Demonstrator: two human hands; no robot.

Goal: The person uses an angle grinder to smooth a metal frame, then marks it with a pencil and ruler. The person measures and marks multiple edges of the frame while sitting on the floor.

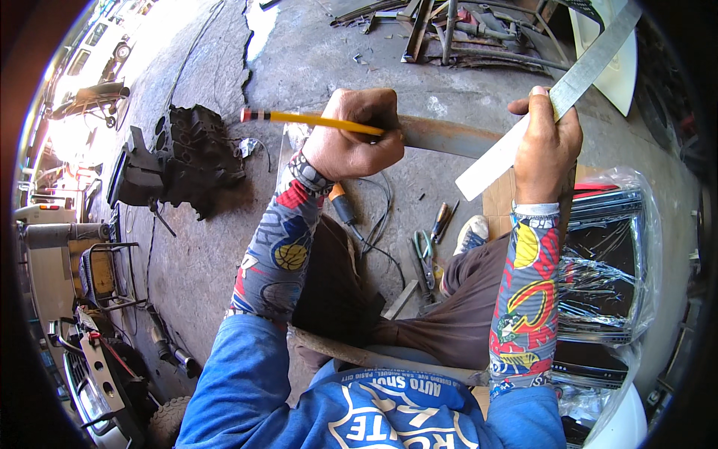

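My left hand (357,135) is closed around a yellow pencil (299,118), whose eraser end points left. The pencil's tip is hidden at my fingers. Beside that hand a flat, partly rusty metal bar (449,138) runs to the right; whether the hand touches it cannot be told. My right hand (547,142) grips a steel ruler (587,75), tilted from upper right to lower left, its near end over the bar. Another metal bar (389,358) crosses my lap.
On the floor lie a dark engine block (187,157), a corded orange-and-black power tool (342,203), pliers (428,262) and a screwdriver (443,221). Plastic-wrapped black panels (598,262) stand at right. Scrap metal frames (479,37) are piled at the far side; vehicle parts (97,382) are at left.
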